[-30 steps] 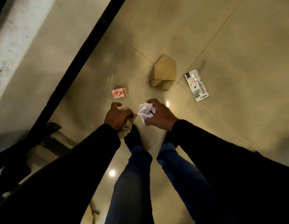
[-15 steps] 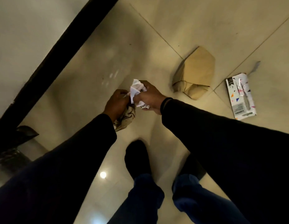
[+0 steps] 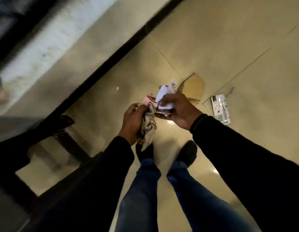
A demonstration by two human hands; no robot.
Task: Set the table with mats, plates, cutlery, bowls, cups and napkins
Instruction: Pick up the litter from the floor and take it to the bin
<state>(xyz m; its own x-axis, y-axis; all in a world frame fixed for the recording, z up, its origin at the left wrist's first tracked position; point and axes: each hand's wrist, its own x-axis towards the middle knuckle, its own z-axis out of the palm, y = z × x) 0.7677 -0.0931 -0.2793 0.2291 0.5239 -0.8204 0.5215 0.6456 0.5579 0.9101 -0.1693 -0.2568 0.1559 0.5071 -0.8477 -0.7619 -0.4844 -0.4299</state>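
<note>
I stand over a glossy tiled floor. My left hand [image 3: 132,121] grips a stained, crumpled beige napkin [image 3: 147,129] that hangs down from the fist. My right hand [image 3: 178,109] holds a crumpled white paper napkin [image 3: 165,96], close beside the left hand. A small red and white carton [image 3: 149,100] shows just above my left fingers, partly hidden by both hands. I cannot tell whether it is held or lies on the floor.
A flattened brown cardboard piece [image 3: 194,88] and a white printed packet [image 3: 220,108] lie on the floor to the right. A black metal frame [image 3: 61,131] stands at the left, with a dark skirting strip [image 3: 111,61] along the wall. My black shoes [image 3: 187,153] are below the hands.
The view has swung so the wall and frame show at the left. Both hands keep their napkins and stay close together. The carton, hidden half a second ago, shows again at my left fingers.
</note>
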